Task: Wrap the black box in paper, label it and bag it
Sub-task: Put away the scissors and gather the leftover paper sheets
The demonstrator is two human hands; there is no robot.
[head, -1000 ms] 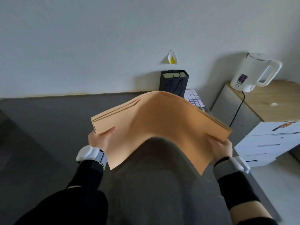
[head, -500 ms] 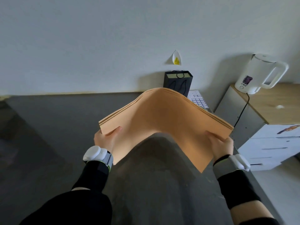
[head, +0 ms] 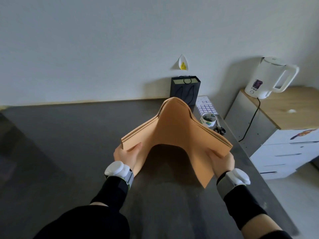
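Black box isn't showing. L hand (head: 126,155) & R hand (head: 223,161) are gripping kraft paper stack (head: 174,131) by opposite edges, bowing it over table (head: 69,144). Prob. paper-prep step; next: separating one sheet, laying flat.

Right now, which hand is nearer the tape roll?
Right. The right hand grips the paper stack on the side toward the tape roll; the left hand grips its opposite, farther edge.

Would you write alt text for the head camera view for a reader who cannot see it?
The left hand and right hand grip opposite edges of a stack of brown paper, bowed into an arch above a dark table. Behind it are a black gift bag, a label sheet, a tape roll and scissors.
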